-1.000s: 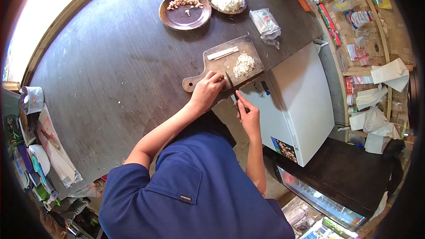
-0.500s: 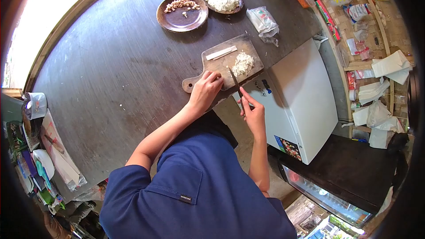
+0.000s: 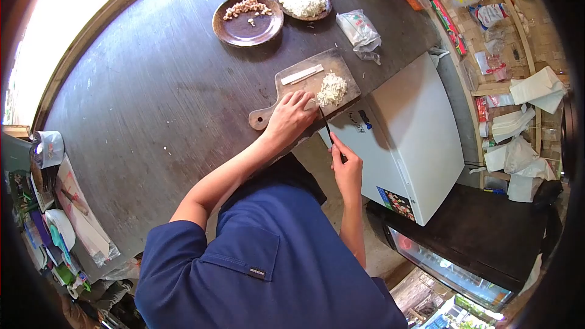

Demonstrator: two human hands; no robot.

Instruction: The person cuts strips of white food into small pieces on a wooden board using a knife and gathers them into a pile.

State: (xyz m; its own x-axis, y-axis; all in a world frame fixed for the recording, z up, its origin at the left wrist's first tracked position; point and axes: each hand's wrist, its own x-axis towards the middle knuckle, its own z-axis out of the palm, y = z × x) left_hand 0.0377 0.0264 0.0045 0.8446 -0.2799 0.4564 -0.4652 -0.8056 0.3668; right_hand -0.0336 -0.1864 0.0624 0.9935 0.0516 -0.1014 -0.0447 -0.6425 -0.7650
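A wooden cutting board (image 3: 291,90) with a holed handle lies at the table's near edge. On it are a pile of finely chopped pale food (image 3: 332,89) and some long white strips (image 3: 302,74). My left hand (image 3: 294,116) presses down on the board's near side, fingers together beside the pile. Whatever is under its fingertips is too small and covered to name. A thin dark knife (image 3: 325,122) is gripped in my right hand (image 3: 347,167), its blade pointing away from me, with the tip close to my left fingertips.
Beyond the board stand a brown plate (image 3: 244,35) of small pinkish-brown pieces and a bowl (image 3: 331,11) heaped with white shreds. A plastic-wrapped packet (image 3: 359,31) lies right of them. A white chest freezer (image 3: 420,134) adjoins the dark table (image 3: 158,109).
My left hand has shifted slightly right, its fingers reaching closer to the blade. The knife has been drawn nearer to me, and its tip has left the side of the chopped pile.
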